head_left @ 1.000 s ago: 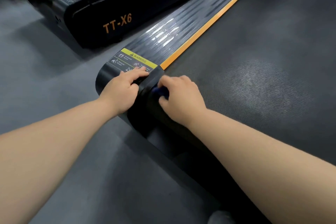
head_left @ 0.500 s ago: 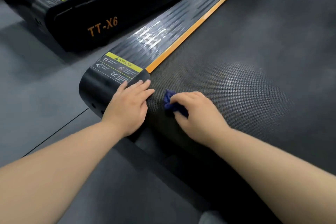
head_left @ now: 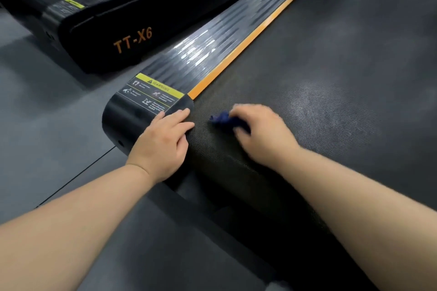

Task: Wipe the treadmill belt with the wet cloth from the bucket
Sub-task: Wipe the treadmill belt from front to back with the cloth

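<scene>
- Your right hand (head_left: 262, 134) presses a small crumpled dark-blue cloth (head_left: 223, 120) onto the belt. The fingers curl over the cloth and clamp it in a bunch. Motion blur hides the individual fingertips.
- The cloth shows as a wrinkled wad of soft fabric poking out past your right fingertips, on the side toward your other hand. It touches the belt. Whether it is wet cannot be told.
- The wide black treadmill belt (head_left: 331, 101) is matte with a fine dimpled grain. Pale, dull smears lie well ahead of your right fingers.
- Your left hand (head_left: 163, 142) lies flat with its fingers straight and close together, gripping nothing. The fingertips reach the seam where the rounded glossy black plastic end cap (head_left: 123, 120) meets the belt.
- A rectangular warning label with a yellow header (head_left: 151, 94) sits just ahead of your left fingertips.
- A narrow orange strip (head_left: 255, 33) starts just beyond those fingertips. It runs away between the belt and the ribbed, shiny black side rail (head_left: 201, 54).
- Well to the left of your left fingers, a second black treadmill lettered "TT-X6" in orange (head_left: 132, 40) stands on the smooth grey floor (head_left: 47, 113).
</scene>
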A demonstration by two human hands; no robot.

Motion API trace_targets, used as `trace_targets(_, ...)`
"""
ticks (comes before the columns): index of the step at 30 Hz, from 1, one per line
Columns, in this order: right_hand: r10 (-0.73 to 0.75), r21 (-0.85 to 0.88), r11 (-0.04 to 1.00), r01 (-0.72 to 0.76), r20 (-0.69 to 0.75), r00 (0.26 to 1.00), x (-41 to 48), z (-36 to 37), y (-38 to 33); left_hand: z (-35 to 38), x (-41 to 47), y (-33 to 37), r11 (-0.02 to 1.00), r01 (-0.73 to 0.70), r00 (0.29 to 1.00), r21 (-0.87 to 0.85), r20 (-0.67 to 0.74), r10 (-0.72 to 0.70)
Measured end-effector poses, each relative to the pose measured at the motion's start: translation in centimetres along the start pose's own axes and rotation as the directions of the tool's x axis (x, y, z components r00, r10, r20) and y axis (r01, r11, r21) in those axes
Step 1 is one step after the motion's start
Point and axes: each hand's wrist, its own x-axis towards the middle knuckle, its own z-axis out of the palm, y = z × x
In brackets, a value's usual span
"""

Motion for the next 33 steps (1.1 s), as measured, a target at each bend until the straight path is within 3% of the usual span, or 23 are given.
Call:
trace_targets(2, 0.222, 0.017, 0.975, -0.221, -0.073, 0.972, 3.1, 0.4, 0.7, 0.0, 0.1, 0.1, 1.0, 0.017, 1.0, -0.008, 0.002, -0.017)
trace_targets(4, 0.295, 0.102, 0.953, -0.287, -0.08, 0.952, 4.3, 1.2, -0.8, 0.0, 0.2, 0.2, 0.999, 0.031, 1.0, -0.009, 0.006, -0.031)
trace_targets(7, 0.049, 0.107, 0.993, -0.052, 0.029, 0.998, 1.4, 2.2, -4.7, 0.1, 0.2, 0.3, 0.999, 0.044, 0.999, -0.012, -0.006, -0.044)
trace_targets(10, -0.054, 0.127, 0.991, 0.045, 0.066, 0.996, 0.2, 1.7, -4.9, 0.0, 0.2, 0.3, 0.997, 0.069, 0.998, -0.043, -0.007, -0.07)
trace_targets(12, -0.033, 0.092, 0.995, 0.028, 0.055, 0.998, 2.5, 1.8, -3.0, 0.1, 0.1, 0.3, 0.995, 0.082, 0.996, -0.058, -0.012, -0.083)
trace_targets(16, 0.249, 0.044, 0.968, -0.246, -0.103, 0.963, 8.2, 2.1, -0.6, 0.3, 0.2, 0.4, 0.994, 0.092, 0.995, -0.06, -0.023, -0.093)
trace_targets(18, 0.318, 0.049, 0.948, -0.315, -0.096, 0.943, 8.5, 2.4, -1.6, 0.4, 0.3, 0.5, 0.993, 0.107, 0.994, -0.056, -0.034, -0.109)
trace_targets(23, 0.002, 0.072, 0.997, -0.008, 0.086, 0.996, 3.5, 2.1, -5.0, 0.5, 0.5, 0.5, 0.996, 0.084, 0.996, -0.025, -0.02, -0.085)
trace_targets(25, 0.017, 0.011, 1.0, -0.018, 0.077, 0.997, 5.7, 1.9, -3.7, 0.6, 0.4, 0.4, 0.997, 0.08, 0.997, -0.022, -0.014, -0.08)
trace_targets(29, 0.245, 0.008, 0.969, -0.245, -0.038, 0.969, 9.1, 1.6, -1.7, 0.5, 0.4, 0.4, 0.997, 0.072, 0.997, -0.022, 0.008, -0.072)
trace_targets(33, 0.09, -0.055, 0.995, -0.086, 0.074, 0.993, 5.2, 1.1, -3.1, 0.3, 0.2, 0.3, 0.999, 0.053, 0.999, -0.012, 0.0, -0.053)
